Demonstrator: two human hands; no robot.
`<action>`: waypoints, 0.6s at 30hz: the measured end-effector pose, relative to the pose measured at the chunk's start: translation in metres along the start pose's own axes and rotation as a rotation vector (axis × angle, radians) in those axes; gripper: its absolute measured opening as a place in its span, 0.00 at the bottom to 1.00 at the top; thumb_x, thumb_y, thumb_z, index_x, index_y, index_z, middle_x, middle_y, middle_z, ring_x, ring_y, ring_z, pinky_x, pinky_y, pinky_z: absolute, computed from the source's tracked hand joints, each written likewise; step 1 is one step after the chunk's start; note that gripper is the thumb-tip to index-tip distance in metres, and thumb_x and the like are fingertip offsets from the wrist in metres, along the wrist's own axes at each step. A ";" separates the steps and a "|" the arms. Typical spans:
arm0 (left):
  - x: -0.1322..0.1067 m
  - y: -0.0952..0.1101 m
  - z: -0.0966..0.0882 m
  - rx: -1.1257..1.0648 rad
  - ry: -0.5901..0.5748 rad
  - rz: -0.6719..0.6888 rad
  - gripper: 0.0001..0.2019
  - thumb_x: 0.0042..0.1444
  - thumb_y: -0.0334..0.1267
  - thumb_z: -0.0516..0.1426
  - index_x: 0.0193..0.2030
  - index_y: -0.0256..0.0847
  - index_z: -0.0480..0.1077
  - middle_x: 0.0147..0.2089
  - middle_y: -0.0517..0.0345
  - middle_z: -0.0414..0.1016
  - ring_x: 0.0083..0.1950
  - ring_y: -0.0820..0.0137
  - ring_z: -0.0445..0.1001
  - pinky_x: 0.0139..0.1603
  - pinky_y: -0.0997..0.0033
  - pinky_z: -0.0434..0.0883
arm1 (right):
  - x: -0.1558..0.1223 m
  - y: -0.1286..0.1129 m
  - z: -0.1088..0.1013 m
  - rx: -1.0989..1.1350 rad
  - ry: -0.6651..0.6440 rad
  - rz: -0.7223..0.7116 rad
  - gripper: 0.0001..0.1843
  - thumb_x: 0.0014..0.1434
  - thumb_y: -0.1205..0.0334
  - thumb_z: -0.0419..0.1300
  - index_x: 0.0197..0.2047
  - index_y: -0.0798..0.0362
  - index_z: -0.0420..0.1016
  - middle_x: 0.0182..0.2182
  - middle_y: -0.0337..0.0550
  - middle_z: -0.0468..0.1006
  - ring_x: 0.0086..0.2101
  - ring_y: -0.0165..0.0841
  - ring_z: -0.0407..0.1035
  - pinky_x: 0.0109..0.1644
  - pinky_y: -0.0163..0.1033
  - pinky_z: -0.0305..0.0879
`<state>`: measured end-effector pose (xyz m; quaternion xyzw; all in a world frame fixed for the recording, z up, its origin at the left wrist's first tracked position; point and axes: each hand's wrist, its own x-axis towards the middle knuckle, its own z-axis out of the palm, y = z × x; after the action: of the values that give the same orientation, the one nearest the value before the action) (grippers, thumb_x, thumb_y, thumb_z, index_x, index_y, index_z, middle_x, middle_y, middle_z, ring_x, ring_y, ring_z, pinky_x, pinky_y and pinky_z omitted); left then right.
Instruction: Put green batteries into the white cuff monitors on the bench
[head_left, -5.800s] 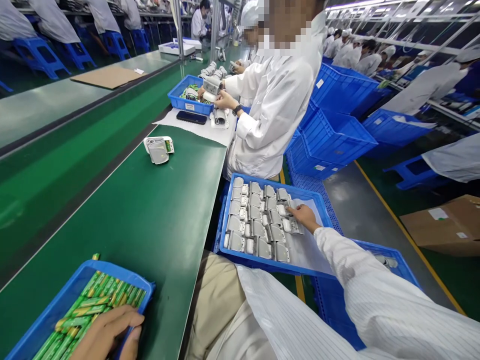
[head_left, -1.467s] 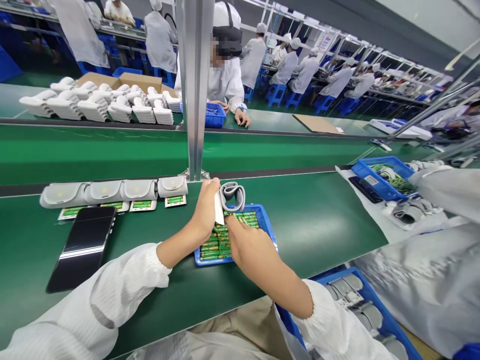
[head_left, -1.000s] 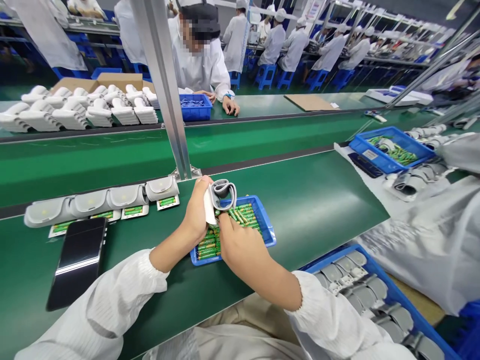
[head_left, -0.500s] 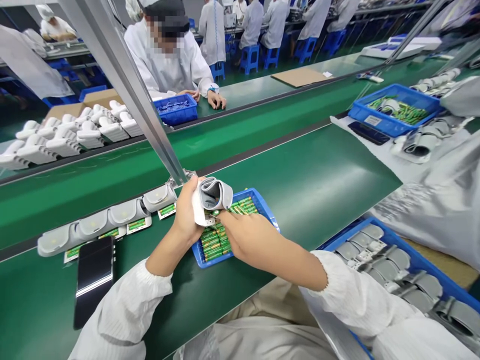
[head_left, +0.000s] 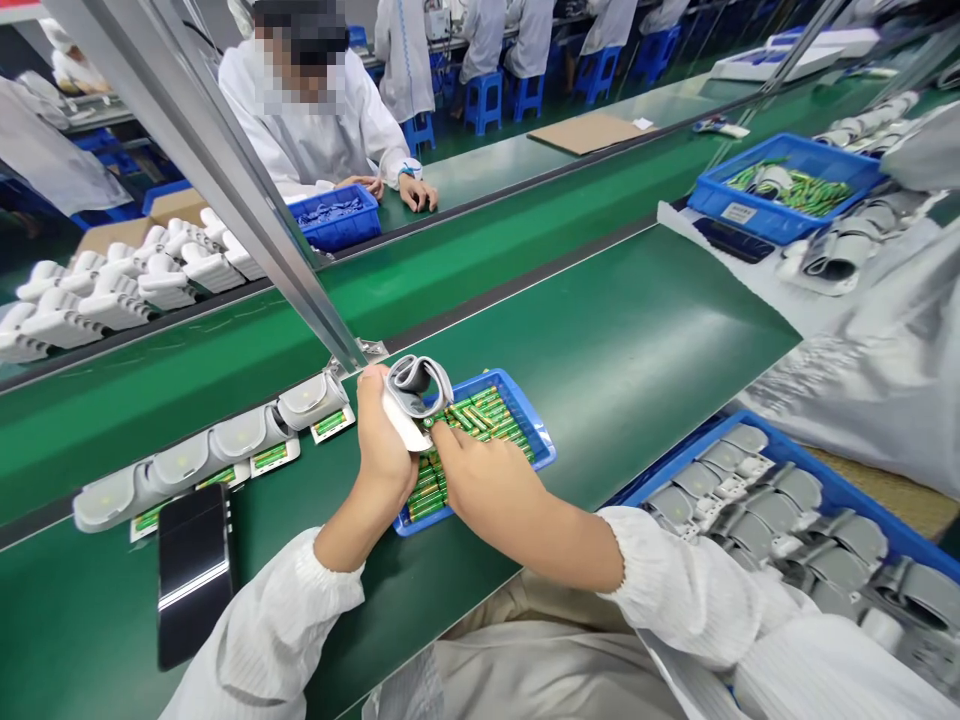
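Phone (head_left: 196,575) lies dark face up at 8 o'clock from the cuff unit (head_left: 402,422), taking that unit as the dial's centre; a row of similar units (head_left: 247,430) runs near 9 o'clock, green batteries showing in their open compartments. The cuff unit itself is in the air in the left hand (head_left: 382,445), by the left end of the battery tray (head_left: 545,447). It should be light: its rolled grey cuff (head_left: 411,372) looks soft and springy, a poor handle, while the white housing looks stiff and smooth, perhaps slightly slippery, so its back and edges offer the better hold. The left hand is clamped there, thumb toward 12, wrist at 7 o'clock. The right hand (head_left: 491,485) sits between 4 and 5, knuckles bent, index fingertip at the housing's near edge beside what looks like a battery end; whether it pinches anything, I cannot tell. At 4 o'clock, the battery tray holds loose batteries (head_left: 484,412), small, hard, likely to roll. Farther off, between 3 and 4, a blue crate (head_left: 900,530) carries more cuffed devices.
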<state>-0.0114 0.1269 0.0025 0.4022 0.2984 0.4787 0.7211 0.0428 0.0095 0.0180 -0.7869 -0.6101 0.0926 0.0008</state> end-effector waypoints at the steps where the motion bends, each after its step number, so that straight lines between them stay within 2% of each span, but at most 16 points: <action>1: -0.002 -0.001 0.002 -0.012 0.026 0.040 0.20 0.64 0.55 0.64 0.33 0.44 0.67 0.31 0.66 0.71 0.33 0.74 0.71 0.38 0.76 0.70 | -0.001 0.000 0.000 0.004 -0.001 0.012 0.15 0.70 0.76 0.49 0.53 0.53 0.69 0.43 0.49 0.82 0.38 0.41 0.82 0.32 0.37 0.65; 6: -0.005 -0.001 0.008 -0.017 0.026 0.051 0.19 0.66 0.58 0.61 0.35 0.44 0.69 0.33 0.63 0.75 0.37 0.70 0.75 0.40 0.73 0.72 | -0.004 0.001 -0.006 0.033 -0.004 0.060 0.18 0.70 0.76 0.49 0.57 0.52 0.68 0.43 0.49 0.83 0.38 0.42 0.82 0.34 0.36 0.66; 12: -0.004 0.007 0.009 -0.007 -0.015 0.049 0.17 0.67 0.55 0.63 0.36 0.43 0.71 0.35 0.63 0.75 0.38 0.71 0.76 0.42 0.74 0.73 | -0.008 0.013 -0.011 0.120 -0.040 0.114 0.21 0.73 0.74 0.47 0.64 0.55 0.66 0.46 0.51 0.84 0.39 0.42 0.82 0.34 0.37 0.65; 18: -0.006 0.005 0.010 0.032 -0.047 -0.047 0.19 0.69 0.55 0.61 0.35 0.43 0.72 0.32 0.62 0.75 0.35 0.69 0.76 0.39 0.72 0.73 | -0.019 0.024 -0.006 0.164 0.045 0.093 0.16 0.76 0.68 0.47 0.60 0.54 0.70 0.45 0.49 0.84 0.37 0.40 0.80 0.32 0.39 0.58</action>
<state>-0.0077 0.1193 0.0117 0.4177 0.2981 0.4474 0.7324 0.0619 -0.0141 0.0235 -0.8137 -0.5629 0.1245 0.0748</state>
